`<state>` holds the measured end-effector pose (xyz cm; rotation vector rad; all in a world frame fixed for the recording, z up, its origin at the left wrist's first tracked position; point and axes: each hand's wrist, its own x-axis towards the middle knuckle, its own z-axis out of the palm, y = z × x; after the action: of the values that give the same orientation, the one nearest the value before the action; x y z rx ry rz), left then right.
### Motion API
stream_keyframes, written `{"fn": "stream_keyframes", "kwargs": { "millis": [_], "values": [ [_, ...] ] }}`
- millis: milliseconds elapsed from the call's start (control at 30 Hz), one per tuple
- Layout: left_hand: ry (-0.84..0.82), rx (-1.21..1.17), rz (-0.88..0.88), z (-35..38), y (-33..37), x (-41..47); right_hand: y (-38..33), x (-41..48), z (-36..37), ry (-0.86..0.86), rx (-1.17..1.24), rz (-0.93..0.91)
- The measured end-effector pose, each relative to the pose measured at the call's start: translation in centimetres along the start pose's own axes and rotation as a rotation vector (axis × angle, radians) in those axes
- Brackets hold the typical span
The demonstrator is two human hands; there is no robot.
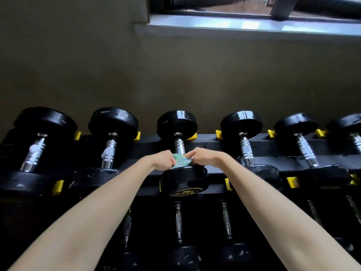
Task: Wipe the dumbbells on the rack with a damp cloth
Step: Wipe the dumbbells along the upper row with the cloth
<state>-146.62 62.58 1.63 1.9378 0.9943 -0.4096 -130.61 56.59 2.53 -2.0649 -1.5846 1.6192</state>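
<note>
Two hands (162,161) (207,157), cloth (180,162) between fingers (195,154), on dumbbell (183,181)

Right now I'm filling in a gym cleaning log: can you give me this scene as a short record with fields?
place: black rack with yellow cradles
count: six dumbbells in the top row
being wiped: third dumbbell from the left, at its metal handle
cloth: green cloth, bunched at the near end of the handle
left hand: grips the cloth
right hand: grips the cloth
lower row: more dumbbells, dim
</note>
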Motion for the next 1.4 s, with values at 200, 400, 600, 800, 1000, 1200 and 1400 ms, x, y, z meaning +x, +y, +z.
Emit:
{"fn": "stream_keyframes", "kwargs": {
  "millis": [200, 400, 600, 800, 1000, 1200, 1400],
  "values": [
    [0.018, 0.069, 0.047, -0.6, 0.6, -1.7, -0.7, -1.3, 0.3, 0.026, 0.033, 0.031],
    [0.022, -0.027, 0.052, -1.4, 0.1, -3.1, -2.4, -2.3, 0.8, 0.097, -0.029, 0.014],
    [0.010, -0.062, 0.094, -2.2, -1.0, -3.9, -3.9, -2.9, 1.9, 0.206, -0.111, 0.026],
    [0.100, -0.136, 0.140, -1.8, -1.7, -5.0, -5.4, -4.4, 3.3, 0.331, -0.154, 0.038],
    [0.104, -0.121, 0.217, -2.3, -2.5, -6.6, -6.9, -5.4, 4.9, 0.366, 0.018, -0.021],
    [-0.058, -0.236, 0.179, -3.7, -3.2, -7.7, -7.6, -5.9, 5.8, 0.352, 0.521, -0.062],
    [0.272, -0.276, 0.248, -4.5, -2.2, -5.8, -8.9, -4.2, 4.0, 0.595, 0.700, -0.089]
  ]
}}
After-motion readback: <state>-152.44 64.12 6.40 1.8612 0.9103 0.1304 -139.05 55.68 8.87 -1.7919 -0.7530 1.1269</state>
